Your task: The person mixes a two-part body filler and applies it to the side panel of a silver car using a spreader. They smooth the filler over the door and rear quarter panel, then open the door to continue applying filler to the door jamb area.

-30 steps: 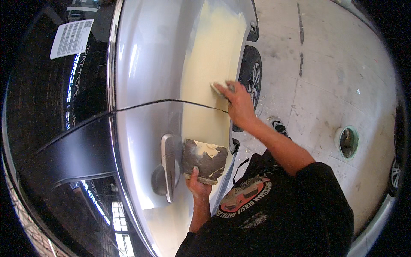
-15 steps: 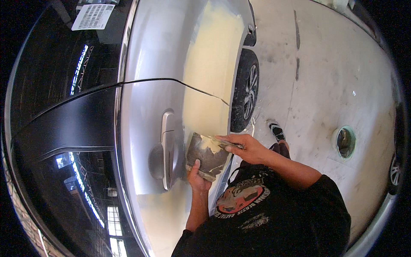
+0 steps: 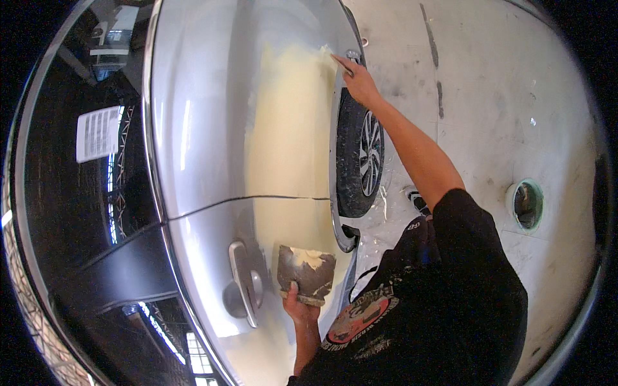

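My left hand (image 3: pixel 302 311) grips a dark grey putty board (image 3: pixel 305 278), thumb on top, with a pale yellow smear of filler near its far edge. The board is held close over the car's side, below the door handle (image 3: pixel 242 283). Stretched far ahead, my right hand (image 3: pixel 360 85) is closed on a thin putty spreader (image 3: pixel 346 65), seen nearly edge on. Its tip is at the far right corner of a long patch of pale yellow filler (image 3: pixel 290 141) on the silver car body (image 3: pixel 209 128). Whether it touches the filler I cannot tell.
A car wheel (image 3: pixel 367 151) sits beneath the panel on the right. On the grey floor (image 3: pixel 470 83) stands a round pale green-rimmed container (image 3: pixel 528 204). Dark windows (image 3: pixel 71 199) run along the left, with a paper sheet (image 3: pixel 98 134) on one. A shoe (image 3: pixel 418 201) shows beside me.
My right hand has left the board and reached far forward with the spreader to the filler's far end. My left hand still holds the board. The view has shifted forward along the car.
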`<action>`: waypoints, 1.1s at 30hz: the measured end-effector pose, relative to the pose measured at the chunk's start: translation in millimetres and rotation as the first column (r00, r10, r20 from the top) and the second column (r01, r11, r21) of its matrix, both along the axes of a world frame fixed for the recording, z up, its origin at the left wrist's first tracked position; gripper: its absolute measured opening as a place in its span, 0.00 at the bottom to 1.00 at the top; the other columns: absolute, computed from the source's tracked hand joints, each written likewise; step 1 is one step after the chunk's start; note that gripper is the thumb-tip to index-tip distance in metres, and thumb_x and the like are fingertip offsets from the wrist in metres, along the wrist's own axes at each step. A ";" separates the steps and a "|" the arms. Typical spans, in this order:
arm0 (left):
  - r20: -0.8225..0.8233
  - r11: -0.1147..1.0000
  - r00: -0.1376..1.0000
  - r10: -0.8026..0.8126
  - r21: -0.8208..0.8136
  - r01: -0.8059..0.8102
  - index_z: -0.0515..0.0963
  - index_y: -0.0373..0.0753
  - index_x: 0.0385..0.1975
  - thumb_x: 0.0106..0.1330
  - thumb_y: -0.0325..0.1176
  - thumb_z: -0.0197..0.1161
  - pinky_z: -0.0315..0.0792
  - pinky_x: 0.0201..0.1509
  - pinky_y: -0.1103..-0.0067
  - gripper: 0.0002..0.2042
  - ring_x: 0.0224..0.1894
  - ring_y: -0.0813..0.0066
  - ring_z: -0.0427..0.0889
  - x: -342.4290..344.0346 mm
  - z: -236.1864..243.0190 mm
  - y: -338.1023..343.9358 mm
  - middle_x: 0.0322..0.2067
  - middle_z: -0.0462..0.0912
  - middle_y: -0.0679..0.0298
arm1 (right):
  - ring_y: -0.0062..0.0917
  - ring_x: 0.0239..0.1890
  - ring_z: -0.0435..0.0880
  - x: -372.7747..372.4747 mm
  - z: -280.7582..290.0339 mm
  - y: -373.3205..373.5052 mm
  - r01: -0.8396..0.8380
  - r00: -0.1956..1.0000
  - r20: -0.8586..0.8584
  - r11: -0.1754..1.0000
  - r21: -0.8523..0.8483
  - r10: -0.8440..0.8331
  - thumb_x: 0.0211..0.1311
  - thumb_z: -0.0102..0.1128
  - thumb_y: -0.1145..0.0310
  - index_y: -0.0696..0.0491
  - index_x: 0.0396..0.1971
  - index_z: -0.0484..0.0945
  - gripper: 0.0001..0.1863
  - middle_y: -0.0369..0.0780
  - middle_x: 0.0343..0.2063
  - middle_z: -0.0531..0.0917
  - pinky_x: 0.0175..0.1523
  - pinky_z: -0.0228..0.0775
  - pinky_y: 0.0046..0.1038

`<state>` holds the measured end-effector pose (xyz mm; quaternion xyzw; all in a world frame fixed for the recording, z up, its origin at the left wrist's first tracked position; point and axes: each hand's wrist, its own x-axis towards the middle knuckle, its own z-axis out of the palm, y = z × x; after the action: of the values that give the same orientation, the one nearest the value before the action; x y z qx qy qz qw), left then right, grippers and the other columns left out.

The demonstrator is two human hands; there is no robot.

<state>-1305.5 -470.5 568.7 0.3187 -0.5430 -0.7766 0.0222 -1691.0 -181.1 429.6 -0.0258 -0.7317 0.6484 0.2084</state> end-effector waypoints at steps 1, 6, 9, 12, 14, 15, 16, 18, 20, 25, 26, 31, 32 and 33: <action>0.011 1.000 1.000 0.006 0.012 -0.006 0.59 0.37 0.59 0.61 0.36 0.53 0.69 0.55 0.58 0.26 0.53 0.53 0.72 2.0 -0.6 -1.9 0.54 0.69 0.54 | 0.42 0.52 0.74 -20.5 -1.9 5.0 0.007 1.000 -0.007 1.000 0.031 -0.007 0.55 0.47 0.76 0.42 0.54 0.71 0.25 0.47 0.50 0.75 0.58 0.64 0.35; 0.039 0.999 0.999 0.018 0.049 -0.020 0.59 0.35 0.58 0.62 0.37 0.53 0.70 0.53 0.59 0.25 0.52 0.54 0.72 5.6 2.9 -4.0 0.53 0.70 0.54 | 0.42 0.49 0.76 -34.5 3.4 1.7 -0.008 0.999 0.039 0.974 0.225 -0.001 0.56 0.48 0.73 0.41 0.53 0.72 0.23 0.47 0.47 0.77 0.56 0.66 0.35; 0.061 0.998 0.997 0.054 -0.016 -0.053 0.60 0.35 0.58 0.62 0.37 0.53 0.71 0.52 0.60 0.25 0.52 0.55 0.73 6.7 0.6 -2.6 0.52 0.71 0.54 | 0.40 0.49 0.76 10.3 -2.9 -15.6 -0.088 0.994 -0.046 0.981 0.173 0.097 0.54 0.50 0.73 0.43 0.52 0.73 0.23 0.45 0.47 0.78 0.57 0.66 0.34; 0.075 0.997 0.995 0.068 -0.039 -0.065 0.60 0.34 0.58 0.62 0.37 0.53 0.71 0.52 0.61 0.25 0.51 0.55 0.73 4.3 2.3 1.5 0.52 0.71 0.54 | 0.39 0.53 0.72 96.9 -7.4 -58.4 -0.149 0.982 -0.078 0.956 0.252 0.173 0.45 0.51 0.79 0.46 0.51 0.74 0.27 0.43 0.49 0.75 0.59 0.63 0.36; 0.081 0.998 0.995 0.051 -0.046 -0.047 0.60 0.34 0.58 0.62 0.37 0.53 0.71 0.52 0.61 0.25 0.50 0.56 0.74 5.0 2.7 -0.6 0.52 0.71 0.54 | 0.39 0.54 0.70 162.3 2.7 -83.6 -0.191 0.975 -0.056 0.943 0.273 0.214 0.41 0.51 0.83 0.46 0.50 0.74 0.30 0.42 0.51 0.74 0.59 0.62 0.37; 0.065 0.998 0.997 0.052 -0.041 -0.049 0.60 0.34 0.58 0.62 0.37 0.53 0.71 0.52 0.60 0.25 0.50 0.55 0.74 3.9 0.0 -2.5 0.52 0.71 0.54 | 0.40 0.55 0.69 186.4 3.2 -93.9 -0.212 0.969 -0.066 0.941 0.265 0.237 0.40 0.51 0.84 0.45 0.50 0.74 0.32 0.42 0.51 0.73 0.59 0.61 0.38; 0.050 0.998 0.998 0.049 -0.034 -0.047 0.60 0.34 0.58 0.62 0.37 0.53 0.71 0.52 0.60 0.25 0.51 0.55 0.74 2.9 -2.6 -4.4 0.52 0.71 0.54 | 0.40 0.55 0.69 207.4 1.2 -102.7 -0.206 0.968 -0.080 0.934 0.290 0.238 0.40 0.52 0.83 0.45 0.50 0.74 0.31 0.42 0.50 0.73 0.58 0.61 0.38; 0.040 1.000 0.999 0.025 -0.016 -0.024 0.60 0.34 0.58 0.62 0.37 0.53 0.70 0.53 0.60 0.25 0.51 0.55 0.73 1.3 -5.2 -4.8 0.52 0.71 0.53 | 0.39 0.55 0.69 234.8 -5.0 -112.6 -0.226 0.962 -0.077 0.918 0.324 0.264 0.42 0.53 0.82 0.46 0.50 0.75 0.30 0.42 0.50 0.74 0.58 0.62 0.38; 0.051 0.999 0.998 -0.033 0.000 0.033 0.60 0.34 0.58 0.62 0.37 0.53 0.69 0.54 0.60 0.25 0.53 0.54 0.72 -1.9 -3.2 -5.4 0.52 0.71 0.53 | 0.39 0.55 0.70 250.7 -9.8 -114.4 -0.266 0.954 -0.040 0.904 0.334 0.296 0.43 0.54 0.81 0.46 0.50 0.75 0.29 0.42 0.49 0.74 0.58 0.62 0.37; 0.023 0.978 0.996 -0.089 0.190 0.083 0.59 0.35 0.58 0.63 0.37 0.51 0.69 0.54 0.60 0.24 0.53 0.54 0.72 -1.3 -15.8 -9.6 0.53 0.70 0.53 | 0.39 0.56 0.71 275.9 19.1 -102.6 -0.590 0.807 -0.042 0.807 -0.017 0.589 0.48 0.54 0.81 0.49 0.53 0.72 0.28 0.45 0.51 0.74 0.61 0.60 0.35; 0.015 0.971 0.995 -0.098 0.218 0.092 0.59 0.35 0.59 0.64 0.37 0.51 0.69 0.54 0.60 0.24 0.53 0.54 0.72 -2.9 -18.8 -7.1 0.53 0.70 0.53 | 0.39 0.56 0.71 284.6 35.4 -97.4 -0.668 0.745 -0.072 0.739 -0.093 0.664 0.49 0.54 0.81 0.49 0.54 0.71 0.28 0.45 0.52 0.74 0.62 0.59 0.35; -0.027 0.974 0.992 -0.126 0.188 0.129 0.61 0.34 0.57 0.63 0.33 0.52 0.69 0.55 0.59 0.22 0.52 0.55 0.73 -2.8 -21.9 -0.7 0.52 0.71 0.55 | 0.38 0.53 0.74 309.9 88.2 -68.3 -0.810 0.570 0.013 0.565 -0.156 0.821 0.60 0.53 0.71 0.50 0.54 0.71 0.20 0.45 0.52 0.75 0.58 0.63 0.35; -0.044 0.975 0.991 -0.128 0.179 0.134 0.62 0.34 0.57 0.63 0.32 0.52 0.69 0.55 0.60 0.22 0.52 0.56 0.73 1.0 -24.5 -5.7 0.51 0.72 0.55 | 0.38 0.51 0.76 308.4 77.4 -64.8 -0.836 0.539 0.051 0.541 -0.094 0.841 0.61 0.52 0.70 0.49 0.54 0.71 0.20 0.46 0.49 0.76 0.55 0.66 0.35; -0.072 0.976 0.993 -0.094 0.188 0.106 0.62 0.34 0.57 0.63 0.32 0.53 0.69 0.55 0.60 0.22 0.52 0.56 0.73 1.0 -18.2 -5.4 0.51 0.72 0.55 | 0.39 0.48 0.78 304.1 74.3 -58.6 -0.855 0.512 0.088 0.517 -0.036 0.854 0.61 0.52 0.69 0.48 0.54 0.71 0.20 0.46 0.47 0.78 0.52 0.69 0.34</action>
<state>-1304.5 -475.9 550.5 0.2669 -0.4803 -0.8350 -0.0306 -1386.8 -239.7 503.8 0.3076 -0.6626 0.6608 -0.1720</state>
